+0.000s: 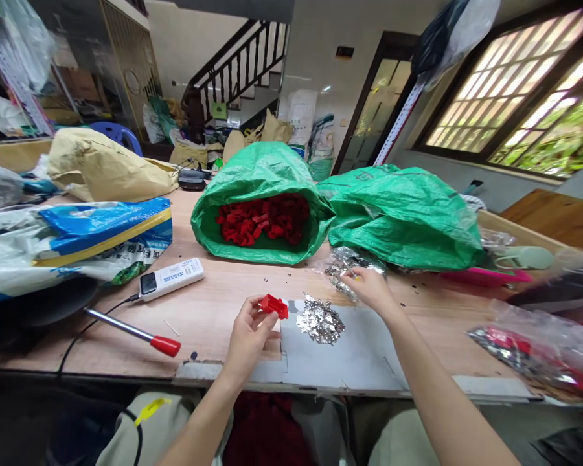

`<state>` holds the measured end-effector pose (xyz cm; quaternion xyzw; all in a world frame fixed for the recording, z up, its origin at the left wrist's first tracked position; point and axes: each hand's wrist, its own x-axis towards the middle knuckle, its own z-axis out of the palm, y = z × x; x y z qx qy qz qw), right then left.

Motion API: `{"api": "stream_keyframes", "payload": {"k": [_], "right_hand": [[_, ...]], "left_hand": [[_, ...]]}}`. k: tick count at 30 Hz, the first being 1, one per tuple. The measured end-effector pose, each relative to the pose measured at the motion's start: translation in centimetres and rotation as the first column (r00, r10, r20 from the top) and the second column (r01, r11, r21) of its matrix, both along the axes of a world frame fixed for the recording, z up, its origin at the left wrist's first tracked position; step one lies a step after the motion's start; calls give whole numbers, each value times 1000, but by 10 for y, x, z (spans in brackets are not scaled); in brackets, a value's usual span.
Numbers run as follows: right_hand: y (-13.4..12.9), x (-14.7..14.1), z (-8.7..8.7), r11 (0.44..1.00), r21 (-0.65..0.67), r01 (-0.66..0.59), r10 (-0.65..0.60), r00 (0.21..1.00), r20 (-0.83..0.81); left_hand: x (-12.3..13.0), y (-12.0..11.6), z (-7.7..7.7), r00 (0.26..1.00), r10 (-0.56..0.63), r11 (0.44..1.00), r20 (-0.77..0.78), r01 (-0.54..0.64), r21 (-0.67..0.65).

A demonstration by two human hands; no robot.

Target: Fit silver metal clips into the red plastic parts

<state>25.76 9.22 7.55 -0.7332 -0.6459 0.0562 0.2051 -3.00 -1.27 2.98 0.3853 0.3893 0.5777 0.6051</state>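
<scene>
Between the thumb and fingers of my left hand (253, 329) is a small red plastic part (274, 306), held just above the table left of a pile of shiny metal pieces (320, 320). That pile lies on a grey sheet (364, 356). My right hand (369, 289) is at a clear plastic bag of metal pieces (342, 272), its fingers pinched together; what they hold, if anything, is too small to name. Behind, an open green sack (267, 168) lies on its side with many red parts (262, 220) inside.
A second green sack (403, 220) stands at the right. On the left are a white power bank (171, 279) with a cable, a red-handled metal rod (165, 345) and a blue-white sack (107, 233). Clear bags (539, 349) lie at the right edge.
</scene>
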Motion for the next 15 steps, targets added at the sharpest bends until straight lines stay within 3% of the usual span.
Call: {"api": "stream_keyframes", "payload": {"k": [5, 8, 11, 13, 15], "right_hand": [[-1, -5, -1, 997, -14, 71, -72, 992, -103], [-14, -14, 9, 998, -36, 42, -48, 979, -198], [-42, -38, 22, 983, -97, -154, 112, 931, -348], [-62, -60, 28, 898, -152, -414, 287, 811, -510], [-76, -81, 29, 831, -145, -537, 386, 745, -544]], "left_hand": [[-1, -2, 3, 1000, -19, 995, -25, 21, 97], [-1, -3, 2, 998, -29, 990, -62, 38, 133], [-2, -4, 0, 991, 6, 985, -132, 17, 172], [-2, -4, -1, 984, 33, 981, -176, 2, 193], [-2, -5, -1, 976, 40, 976, -214, 8, 217]]}}
